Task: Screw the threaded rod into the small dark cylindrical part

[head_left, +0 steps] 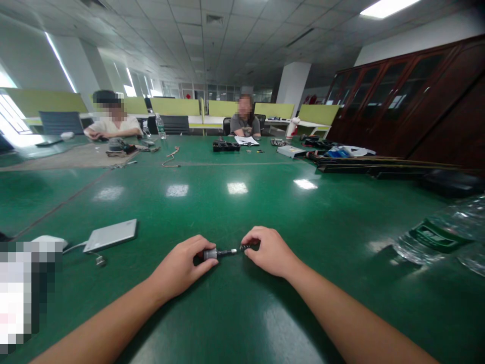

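Between thumb and fingers of my left hand [180, 265] is a small grey metal cylinder with a thin shaft [210, 254]. Its dark shaft ends in a bright tip and points to the right. Just across from that tip, my right hand [271, 252] pinches a small dark coiled piece [244, 247] that looks like a spring. A narrow gap separates the coil from the shaft's tip. Both hands are low over the green tabletop [197, 202], and my right fingers partly hide the coil.
A flat silver device [111, 236] with a cable lies to the left. Clear plastic bottles [435, 235] lie at the right. Farther back are a black tray [226, 146], a tan cord [171, 159] and long dark strips [352, 164]. Two people sit across the table.
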